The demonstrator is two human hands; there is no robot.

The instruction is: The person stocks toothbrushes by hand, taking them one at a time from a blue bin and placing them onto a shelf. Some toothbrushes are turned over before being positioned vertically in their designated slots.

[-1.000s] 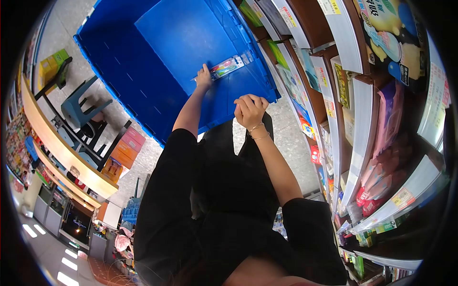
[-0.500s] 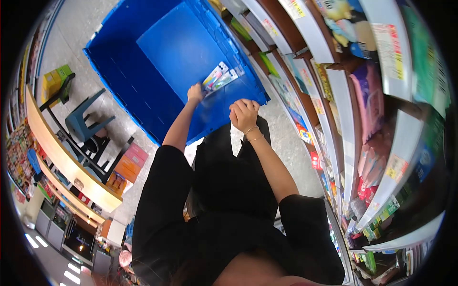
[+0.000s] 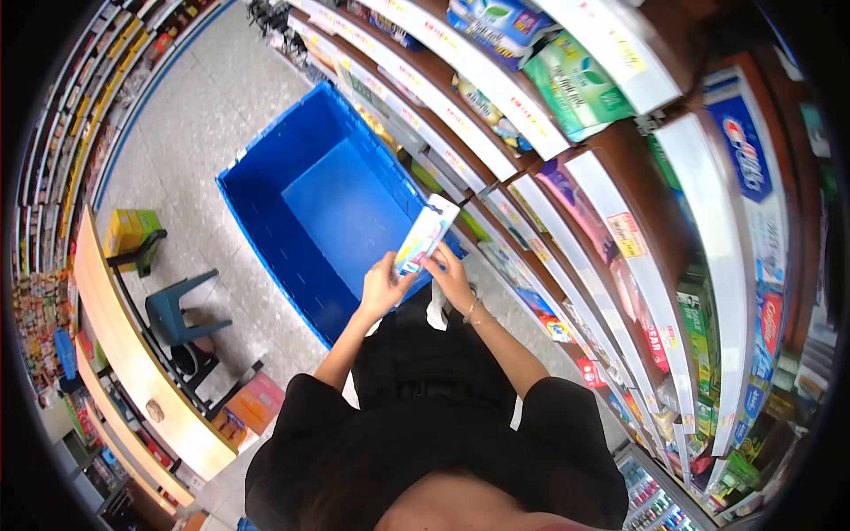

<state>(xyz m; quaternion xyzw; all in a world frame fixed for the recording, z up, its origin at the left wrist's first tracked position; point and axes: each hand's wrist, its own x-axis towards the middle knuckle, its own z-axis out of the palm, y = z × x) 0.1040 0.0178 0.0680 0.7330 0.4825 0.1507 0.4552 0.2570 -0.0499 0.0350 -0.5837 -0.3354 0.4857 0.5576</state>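
Packaged toothbrushes (image 3: 428, 228), in white packs with coloured print, stand tilted up between my two hands. My left hand (image 3: 384, 285) grips the lower left end of the packs. On the other side, the fingers of my right hand (image 3: 450, 276) are closed on the lower right edge. Both hands are in front of my body, over the near edge of a blue plastic crate (image 3: 341, 199). The crate's floor shows bare beyond the packs.
Store shelves (image 3: 496, 168) with price strips and packaged goods run along the right, close to the crate. At left are a wooden counter (image 3: 133, 345), a blue stool (image 3: 181, 305) and a yellow-green box (image 3: 133, 234). Grey floor (image 3: 208, 133) stretches beyond the crate.
My left hand has lifted the toothbrush packs up out of the crate toward my body. My right hand has come to them and taken hold. The view has shifted back from the crate.
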